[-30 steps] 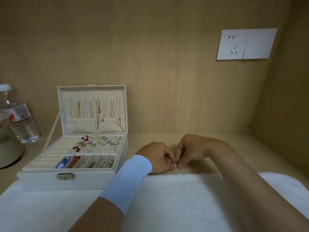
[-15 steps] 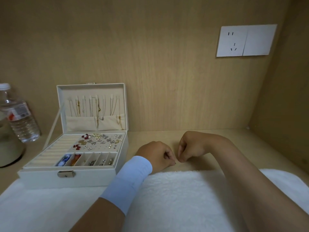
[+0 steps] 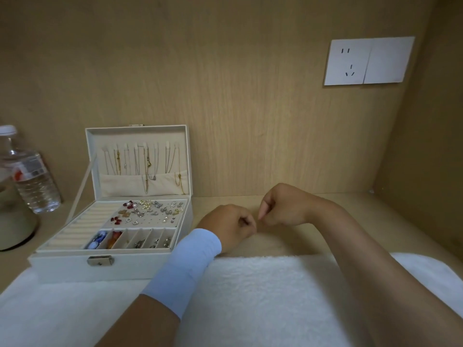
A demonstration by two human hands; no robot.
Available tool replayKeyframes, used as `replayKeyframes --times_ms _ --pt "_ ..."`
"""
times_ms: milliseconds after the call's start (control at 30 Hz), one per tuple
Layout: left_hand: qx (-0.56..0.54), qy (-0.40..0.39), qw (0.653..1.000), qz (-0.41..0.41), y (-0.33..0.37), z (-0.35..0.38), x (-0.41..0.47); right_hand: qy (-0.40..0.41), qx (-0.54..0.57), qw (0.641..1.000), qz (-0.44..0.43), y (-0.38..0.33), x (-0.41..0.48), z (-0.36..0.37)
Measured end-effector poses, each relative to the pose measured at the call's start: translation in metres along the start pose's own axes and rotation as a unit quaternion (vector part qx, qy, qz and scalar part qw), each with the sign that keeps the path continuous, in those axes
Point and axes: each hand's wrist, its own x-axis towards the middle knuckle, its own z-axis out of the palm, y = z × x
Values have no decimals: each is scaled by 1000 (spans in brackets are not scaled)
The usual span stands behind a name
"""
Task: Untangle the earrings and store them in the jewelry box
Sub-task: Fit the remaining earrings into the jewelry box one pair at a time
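Note:
The white jewelry box (image 3: 75,267) stands open at the left, with necklaces hanging in its lid. Several stud earrings (image 3: 150,211) sit on its perforated pad, and more pieces lie in the small front compartments. To the right of the box, my left hand (image 3: 229,226), with a light blue wristband, and my right hand (image 3: 283,209) meet fingertip to fingertip just above the wooden surface. Both have curled fingers pinching something tiny between them. The piece itself is too small to make out now.
A white fluffy towel (image 3: 250,301) covers the near part of the desk under my forearms. A water bottle (image 3: 32,181) and a pale round container (image 3: 12,229) stand at the far left. A wall socket (image 3: 368,61) is on the back panel, and a side wall closes the right.
A small gold piece seen between my fingertips a second ago is now hidden. My right hand has risen slightly and the hands have drawn a little apart.

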Motion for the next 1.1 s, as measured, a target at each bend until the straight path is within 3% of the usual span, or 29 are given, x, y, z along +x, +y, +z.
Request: replayKeyframes --times_ms 233,533,900,1100 --pt "-180 125 975 -37 -18 -75 -20 111 148 974 -129 -54 19 13" --pt "-249 207 944 -65 -66 -137 -54 166 201 946 -192 -134 61 37" --pt "-268 243 929 -82 -106 -150 -70 178 142 948 -223 -168 92 65" --pt "-272 230 932 -73 -112 -149 -73 162 185 945 -215 -160 97 75"
